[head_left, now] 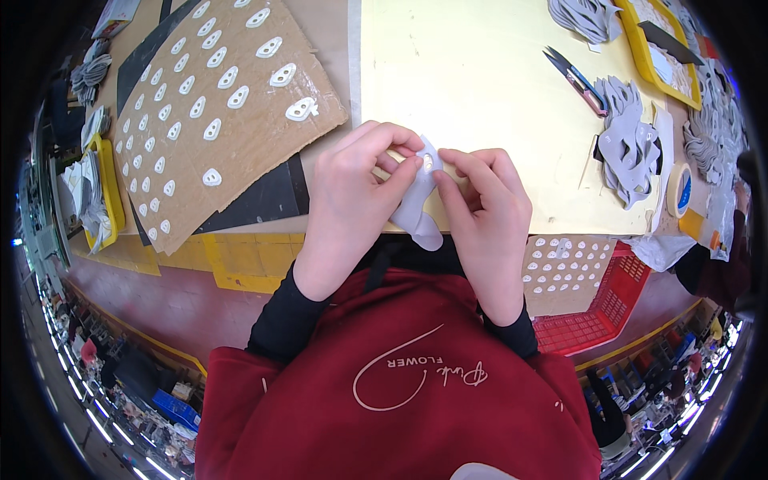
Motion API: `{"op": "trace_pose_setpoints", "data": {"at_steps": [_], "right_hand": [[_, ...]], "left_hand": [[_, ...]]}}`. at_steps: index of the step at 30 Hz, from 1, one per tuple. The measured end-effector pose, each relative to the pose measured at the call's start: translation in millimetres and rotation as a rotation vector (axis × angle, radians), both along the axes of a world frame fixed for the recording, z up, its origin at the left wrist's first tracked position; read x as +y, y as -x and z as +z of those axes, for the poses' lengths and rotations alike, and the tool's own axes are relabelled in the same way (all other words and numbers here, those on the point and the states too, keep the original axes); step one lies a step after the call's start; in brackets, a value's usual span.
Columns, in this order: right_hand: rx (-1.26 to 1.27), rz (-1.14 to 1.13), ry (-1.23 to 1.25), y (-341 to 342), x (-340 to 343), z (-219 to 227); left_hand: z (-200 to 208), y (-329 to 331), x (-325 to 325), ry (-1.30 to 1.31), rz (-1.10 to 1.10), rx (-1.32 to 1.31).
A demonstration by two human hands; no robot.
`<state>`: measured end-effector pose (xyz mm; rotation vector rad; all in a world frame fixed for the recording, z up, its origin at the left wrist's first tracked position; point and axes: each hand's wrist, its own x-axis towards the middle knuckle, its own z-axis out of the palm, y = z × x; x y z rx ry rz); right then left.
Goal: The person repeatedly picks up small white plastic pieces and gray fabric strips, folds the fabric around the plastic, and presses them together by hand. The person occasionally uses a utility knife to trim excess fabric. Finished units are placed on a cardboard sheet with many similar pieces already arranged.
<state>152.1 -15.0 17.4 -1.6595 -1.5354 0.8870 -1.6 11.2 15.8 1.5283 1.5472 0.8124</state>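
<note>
Between my two hands hangs a light grey, curved cut piece of soft material (414, 210), just over the table's near edge. A small white oval piece with a hole (428, 162) lies at its upper end. My left hand (360, 180) pinches the grey piece from the left with thumb and index finger. From the right, my right hand (486, 192) grips the same end, its thumb and index fingertip beside the white oval. Fingertips partly cover where the two pieces meet.
Left of my hands lies a cardboard sheet (264, 148) with rows of small white two-holed pieces. On the right are thread snips (576, 82), stacked grey cut pieces (628, 152), a tape roll (679, 190) and a yellow tray (694, 100). A red crate (632, 280) stands below the table edge.
</note>
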Motion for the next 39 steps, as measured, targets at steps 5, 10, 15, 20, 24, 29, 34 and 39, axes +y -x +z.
{"op": "trace_pose_setpoints", "data": {"at_steps": [5,10,15,20,24,29,34,39], "right_hand": [[-0.025,0.026,0.095,0.7,6.4,1.2],[-0.097,0.087,0.104,-0.1,8.9,6.6],[-0.088,0.126,0.078,1.6,13.8,8.1],[0.012,0.088,0.167,-3.7,20.1,7.8],[-0.008,0.118,0.150,-6.7,21.1,8.0],[0.051,0.163,0.200,-14.7,22.9,9.4],[0.023,0.154,0.146,-13.6,21.7,7.3],[-0.046,0.110,0.101,-7.4,20.6,6.4]], "left_hand": [[-0.3,1.2,-0.2,-0.022,-0.016,-0.005],[-2.7,1.1,-0.4,-0.020,-0.009,-0.011],[-4.8,1.5,-1.3,-0.028,-0.006,-0.029],[-5.7,0.7,-2.2,-0.018,0.014,-0.059],[-5.9,0.8,-2.3,-0.040,0.007,-0.040],[-7.1,2.0,-3.2,-0.031,-0.020,-0.042],[-8.8,0.9,-3.8,-0.043,-0.014,-0.078],[-6.7,1.1,-3.9,-0.029,-0.013,-0.053]]}}
